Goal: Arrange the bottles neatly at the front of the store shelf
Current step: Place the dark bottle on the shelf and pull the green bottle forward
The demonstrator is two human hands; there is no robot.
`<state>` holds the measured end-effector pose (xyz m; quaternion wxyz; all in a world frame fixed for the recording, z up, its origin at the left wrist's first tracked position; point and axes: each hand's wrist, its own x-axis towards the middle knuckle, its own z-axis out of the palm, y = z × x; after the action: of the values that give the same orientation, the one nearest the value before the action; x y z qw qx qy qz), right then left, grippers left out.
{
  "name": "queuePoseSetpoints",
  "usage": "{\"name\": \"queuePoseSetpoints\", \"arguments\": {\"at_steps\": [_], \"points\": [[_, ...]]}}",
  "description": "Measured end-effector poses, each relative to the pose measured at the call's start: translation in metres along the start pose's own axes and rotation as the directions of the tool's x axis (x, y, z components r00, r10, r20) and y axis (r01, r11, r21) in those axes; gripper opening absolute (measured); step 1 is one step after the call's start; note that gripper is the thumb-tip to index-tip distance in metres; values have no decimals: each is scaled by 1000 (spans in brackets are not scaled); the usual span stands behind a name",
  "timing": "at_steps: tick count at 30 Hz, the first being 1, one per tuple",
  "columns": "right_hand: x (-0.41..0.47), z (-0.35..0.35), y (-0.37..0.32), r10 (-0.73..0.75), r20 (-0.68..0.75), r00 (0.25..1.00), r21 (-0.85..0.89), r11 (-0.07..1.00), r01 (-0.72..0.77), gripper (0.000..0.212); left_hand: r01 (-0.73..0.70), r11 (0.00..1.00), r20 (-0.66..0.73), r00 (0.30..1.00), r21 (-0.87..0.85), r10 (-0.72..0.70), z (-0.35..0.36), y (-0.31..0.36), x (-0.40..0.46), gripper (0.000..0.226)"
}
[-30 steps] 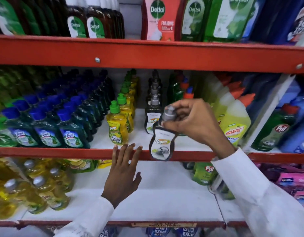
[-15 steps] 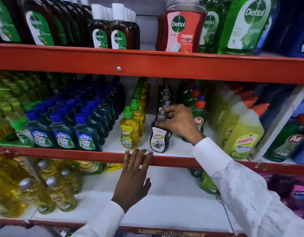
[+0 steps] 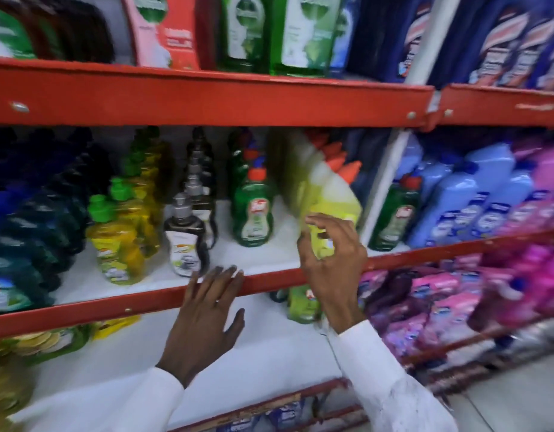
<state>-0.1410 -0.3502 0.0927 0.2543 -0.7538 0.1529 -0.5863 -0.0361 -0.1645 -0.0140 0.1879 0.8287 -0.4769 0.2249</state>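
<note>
The picture is blurred by motion. A dark bottle with a grey pump cap (image 3: 185, 236) stands upright at the front of the middle shelf (image 3: 113, 302), heading a row of like bottles. My left hand (image 3: 207, 319) lies flat with fingers spread, fingertips on the shelf's red front edge just below that bottle. My right hand (image 3: 330, 260) hovers empty with curled, parted fingers in front of a yellow bottle with an orange cap (image 3: 328, 198). A green bottle with a red cap (image 3: 254, 210) stands between the two.
Yellow bottles with green caps (image 3: 117, 244) and dark green bottles with blue caps (image 3: 29, 232) fill the shelf's left. Blue bottles (image 3: 465, 198) and pink packs (image 3: 456, 294) fill the bay to the right. The upper shelf (image 3: 207, 95) overhangs. Bare white board lies under my hands.
My right hand set the dark pump bottle down at the shelf front, let go and moved right to the yellow bottle. The view swung right. My left hand stayed on the edge.
</note>
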Motion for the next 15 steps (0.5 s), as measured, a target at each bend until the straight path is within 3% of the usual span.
{"name": "queuePoseSetpoints", "arguments": {"at_steps": [3, 5, 9, 15], "points": [[11, -32, 40, 137, -219, 966, -22, 989, -145, 20, -27, 999, 4, 1000, -21, 27, 11, 15, 15, 60], [24, -45, 70, 225, -284, 932, -45, 968, -248, 24, -33, 999, 3, 999, -8, 33, 17, 24, 20, 61], [45, -49, 124, 413, -267, 871, -122, 882, -456, 45, -19, 1000, -6, 1000, -5, 19, 23, 29, 21, 61], [62, -40, 158, 542, -179, 821, -237, 786, -570, 87, -45, 999, 23, 999, 24, 45, 19, 24, 19, 65]]}}
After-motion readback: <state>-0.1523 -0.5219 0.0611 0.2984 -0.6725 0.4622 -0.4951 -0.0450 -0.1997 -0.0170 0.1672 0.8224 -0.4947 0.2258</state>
